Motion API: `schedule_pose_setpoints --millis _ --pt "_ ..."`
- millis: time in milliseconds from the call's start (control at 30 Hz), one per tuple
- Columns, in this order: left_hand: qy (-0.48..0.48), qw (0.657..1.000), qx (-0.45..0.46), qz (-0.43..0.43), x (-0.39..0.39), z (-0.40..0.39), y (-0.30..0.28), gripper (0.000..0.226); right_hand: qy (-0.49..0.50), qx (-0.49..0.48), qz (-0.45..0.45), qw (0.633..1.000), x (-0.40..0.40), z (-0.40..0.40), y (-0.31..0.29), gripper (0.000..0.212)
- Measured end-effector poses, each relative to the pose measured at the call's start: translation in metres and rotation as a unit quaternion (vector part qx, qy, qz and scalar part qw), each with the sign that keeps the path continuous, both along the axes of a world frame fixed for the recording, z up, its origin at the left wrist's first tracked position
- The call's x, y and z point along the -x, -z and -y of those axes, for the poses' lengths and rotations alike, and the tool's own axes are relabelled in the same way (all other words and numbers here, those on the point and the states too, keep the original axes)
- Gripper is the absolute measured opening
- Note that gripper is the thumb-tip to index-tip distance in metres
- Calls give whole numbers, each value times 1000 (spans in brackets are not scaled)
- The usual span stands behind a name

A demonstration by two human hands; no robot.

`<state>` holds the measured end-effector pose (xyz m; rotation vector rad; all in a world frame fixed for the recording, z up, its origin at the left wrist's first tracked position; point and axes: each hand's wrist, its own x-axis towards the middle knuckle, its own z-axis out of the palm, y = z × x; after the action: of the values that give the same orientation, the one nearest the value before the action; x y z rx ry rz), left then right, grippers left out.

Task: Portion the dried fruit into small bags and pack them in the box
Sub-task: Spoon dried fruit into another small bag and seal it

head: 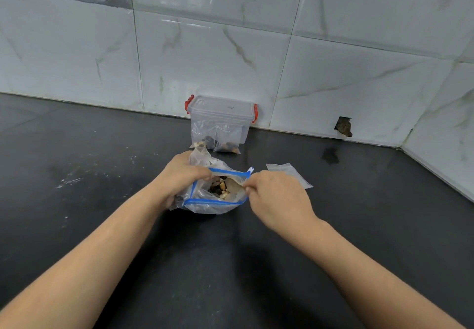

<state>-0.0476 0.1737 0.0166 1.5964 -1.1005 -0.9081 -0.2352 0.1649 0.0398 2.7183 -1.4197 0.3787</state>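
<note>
A: Where is the dried fruit [220, 189]?

B: Inside the zip bag [214, 193] on the counter [102, 149] — left hand [183, 175] and right hand [275, 195] pinching opposite rims.

A: Best technique?

B: Keep the mouth wide — reach in without spilling.

Light: we find it even and fairly bright, with glare streaks on the glossy wall tiles [210, 21]. Soft shadow on dark counter [256, 264] beneath forearms. Wide-angle bowing at edges; slight overall softness.
</note>
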Motion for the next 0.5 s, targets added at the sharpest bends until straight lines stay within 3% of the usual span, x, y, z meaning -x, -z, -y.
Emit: schedule_pose_setpoints --millis 100,267,500 --pt "-2 1000 9 -14 3 0 -8 28 15 -89 59 994 6 5 -4 28" --pt "32 998 -49 23 9 -2 -20 26 33 -209 140 967 11 15 -8 23" --pt "46 994 -58 77 16 -3 -22 10 61 -195 196 959 13 13 14 26"
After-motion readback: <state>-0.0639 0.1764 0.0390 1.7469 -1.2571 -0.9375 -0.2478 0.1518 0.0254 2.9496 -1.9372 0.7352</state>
